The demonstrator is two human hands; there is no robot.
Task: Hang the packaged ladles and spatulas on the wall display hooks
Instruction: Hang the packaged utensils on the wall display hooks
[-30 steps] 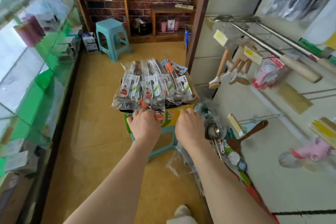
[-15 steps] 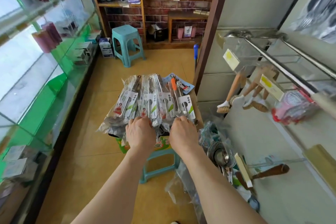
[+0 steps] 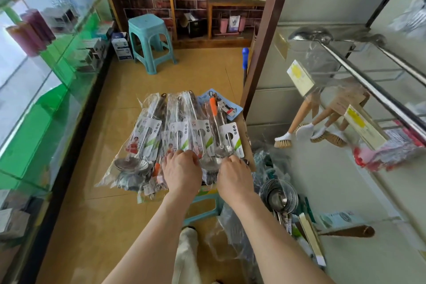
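While the grey wall display panel point(image 3: 334, 180) stands at the right, the pile of clear-plastic packaged steel ladles point(image 3: 184, 131) lies on a brown cardboard box point(image 3: 248, 143); left hand point(image 3: 182, 169) and right hand point(image 3: 234, 174) grip its near edge with curled fingers.

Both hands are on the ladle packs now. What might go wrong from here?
1. The pile of packaged ladles fans out past its support on the left. Pulling one slippery pack with the left hand or right hand may drag others to the floor.
2. Loose plastic wrapping lies by the feet and could cause a slip.
3. The long hanging ladles jut from the wall, and a lifted arm might knock them.
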